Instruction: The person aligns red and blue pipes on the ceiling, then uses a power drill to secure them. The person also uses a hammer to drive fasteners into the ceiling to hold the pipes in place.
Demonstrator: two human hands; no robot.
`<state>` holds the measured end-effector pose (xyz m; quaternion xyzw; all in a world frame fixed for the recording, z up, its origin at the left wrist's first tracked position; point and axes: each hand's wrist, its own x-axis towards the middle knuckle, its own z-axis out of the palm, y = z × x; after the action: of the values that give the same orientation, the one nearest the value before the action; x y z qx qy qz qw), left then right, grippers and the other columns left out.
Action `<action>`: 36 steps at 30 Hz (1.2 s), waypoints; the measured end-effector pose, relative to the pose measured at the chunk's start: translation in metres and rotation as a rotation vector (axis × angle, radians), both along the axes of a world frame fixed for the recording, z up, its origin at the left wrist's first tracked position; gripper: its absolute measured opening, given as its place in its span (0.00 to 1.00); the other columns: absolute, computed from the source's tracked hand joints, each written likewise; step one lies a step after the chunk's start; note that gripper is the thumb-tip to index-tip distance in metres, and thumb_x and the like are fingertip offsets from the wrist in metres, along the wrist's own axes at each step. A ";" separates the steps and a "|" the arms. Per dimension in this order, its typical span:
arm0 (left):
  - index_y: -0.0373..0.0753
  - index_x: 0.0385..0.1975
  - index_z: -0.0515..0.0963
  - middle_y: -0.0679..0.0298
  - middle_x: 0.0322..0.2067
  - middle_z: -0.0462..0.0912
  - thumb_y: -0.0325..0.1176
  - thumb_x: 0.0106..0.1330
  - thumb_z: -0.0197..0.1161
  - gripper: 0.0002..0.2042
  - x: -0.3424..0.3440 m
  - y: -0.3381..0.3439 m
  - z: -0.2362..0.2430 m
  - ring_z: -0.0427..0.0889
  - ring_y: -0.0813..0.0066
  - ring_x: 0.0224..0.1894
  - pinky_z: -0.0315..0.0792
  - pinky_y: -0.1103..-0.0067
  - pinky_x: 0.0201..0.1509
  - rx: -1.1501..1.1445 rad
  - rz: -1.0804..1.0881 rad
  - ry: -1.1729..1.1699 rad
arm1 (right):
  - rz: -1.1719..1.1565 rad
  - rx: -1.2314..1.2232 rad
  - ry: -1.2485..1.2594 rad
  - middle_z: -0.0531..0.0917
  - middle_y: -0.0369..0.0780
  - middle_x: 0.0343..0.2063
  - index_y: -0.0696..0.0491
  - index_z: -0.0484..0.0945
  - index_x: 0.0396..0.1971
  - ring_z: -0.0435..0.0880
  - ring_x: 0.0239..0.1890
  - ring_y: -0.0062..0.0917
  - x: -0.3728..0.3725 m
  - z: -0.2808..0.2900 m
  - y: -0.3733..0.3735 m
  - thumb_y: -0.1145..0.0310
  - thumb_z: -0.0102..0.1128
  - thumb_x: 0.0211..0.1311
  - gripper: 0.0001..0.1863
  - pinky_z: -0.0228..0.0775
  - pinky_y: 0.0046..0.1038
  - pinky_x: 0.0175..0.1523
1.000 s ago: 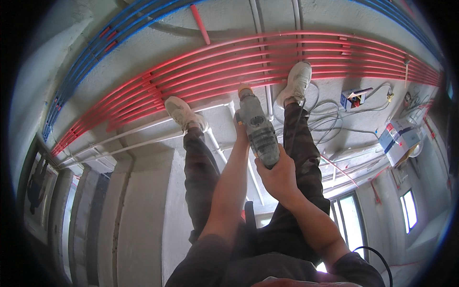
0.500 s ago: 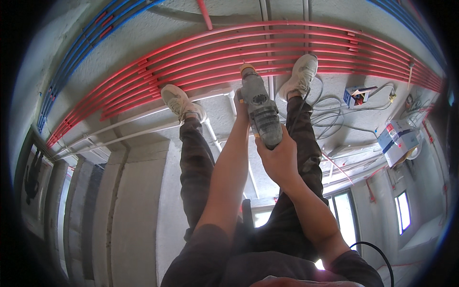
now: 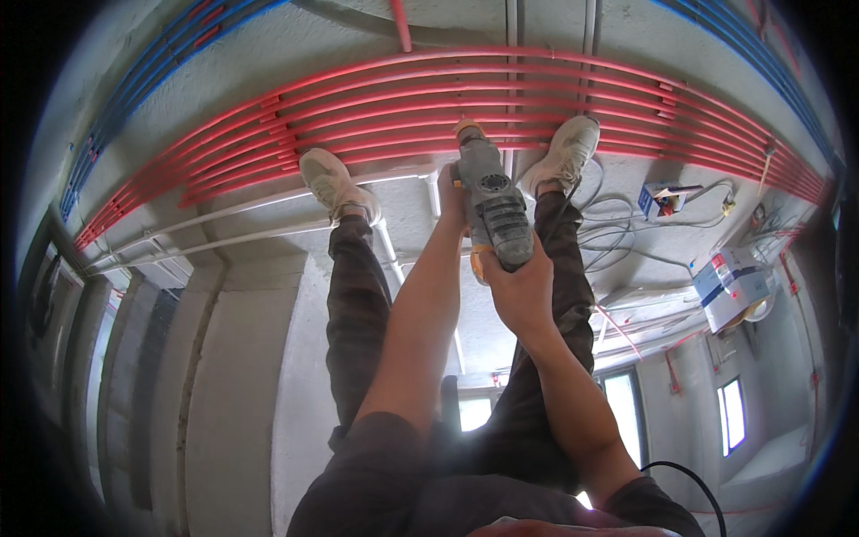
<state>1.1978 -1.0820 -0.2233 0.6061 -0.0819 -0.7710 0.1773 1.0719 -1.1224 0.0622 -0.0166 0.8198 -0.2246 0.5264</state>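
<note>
Between my legs I hold a dusty grey rotary hammer drill (image 3: 494, 199) with yellow-orange parts, its nose pointing away from me at the red pipes (image 3: 394, 116). My left hand (image 3: 453, 202) wraps around its left side near the front, the fingers mostly hidden by the body. At the rear, my right hand (image 3: 521, 285) is closed on the back handle. The bit shows only as a short tip at the nose; whether it touches a pipe or the floor, I cannot tell. My light-coloured shoes stand at the near edge of the red pipes.
Blue pipes (image 3: 143, 85) run at the far left and far right. White pipes (image 3: 268, 208) cross the floor at left. Grey cable (image 3: 608, 219) lies coiled right of my right foot, near a small open box (image 3: 660, 200) and a larger white-and-blue carton (image 3: 729, 286).
The view has shifted slightly, so the pipes and boxes sit a little lower. Both hands stay on the drill, which points the same way over the pipes.
</note>
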 end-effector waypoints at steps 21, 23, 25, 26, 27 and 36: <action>0.38 0.33 0.79 0.65 0.30 0.80 0.32 0.68 0.63 0.05 0.014 0.035 -0.060 0.79 0.76 0.36 0.74 0.72 0.39 -0.184 -0.105 -0.251 | 0.011 -0.056 -0.024 0.87 0.42 0.30 0.60 0.80 0.46 0.85 0.32 0.23 -0.004 -0.014 0.010 0.72 0.71 0.60 0.16 0.77 0.30 0.41; 0.39 0.33 0.78 0.66 0.30 0.80 0.33 0.69 0.62 0.06 0.006 0.028 -0.048 0.77 0.78 0.37 0.74 0.73 0.39 -0.104 -0.090 -0.248 | -0.017 -0.050 -0.061 0.87 0.43 0.30 0.60 0.80 0.46 0.86 0.32 0.26 -0.006 -0.022 0.010 0.72 0.70 0.59 0.16 0.77 0.31 0.41; 0.38 0.34 0.78 0.66 0.31 0.80 0.33 0.68 0.62 0.05 0.015 0.026 -0.062 0.78 0.79 0.36 0.75 0.74 0.38 -0.076 -0.038 -0.175 | -0.021 -0.066 -0.074 0.87 0.45 0.31 0.60 0.79 0.46 0.87 0.33 0.30 -0.005 -0.025 0.009 0.72 0.70 0.59 0.16 0.77 0.32 0.42; 0.38 0.34 0.78 0.66 0.31 0.80 0.33 0.68 0.63 0.05 0.017 0.025 -0.066 0.78 0.79 0.36 0.75 0.74 0.38 -0.059 -0.012 -0.138 | -0.012 -0.084 -0.063 0.87 0.46 0.31 0.59 0.79 0.47 0.88 0.34 0.33 -0.003 -0.025 0.007 0.71 0.70 0.59 0.17 0.77 0.33 0.42; 0.39 0.34 0.78 0.67 0.31 0.79 0.33 0.69 0.62 0.05 0.019 0.027 -0.067 0.78 0.79 0.35 0.75 0.75 0.37 -0.005 0.038 -0.096 | -0.002 -0.103 -0.053 0.88 0.47 0.32 0.59 0.79 0.47 0.89 0.35 0.35 -0.001 -0.024 0.005 0.71 0.70 0.58 0.18 0.78 0.34 0.43; 0.41 0.36 0.79 0.68 0.32 0.81 0.33 0.70 0.61 0.04 0.031 0.039 -0.096 0.80 0.78 0.34 0.77 0.75 0.37 0.302 0.244 0.190 | 0.123 -0.008 -0.005 0.87 0.43 0.35 0.60 0.79 0.47 0.86 0.37 0.25 -0.002 -0.023 -0.003 0.72 0.70 0.57 0.18 0.78 0.31 0.46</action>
<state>1.2290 -1.0432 -0.3194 0.5560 0.1257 -0.8009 0.1836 1.0699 -1.1252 0.0391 -0.0683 0.8150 -0.1950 0.5414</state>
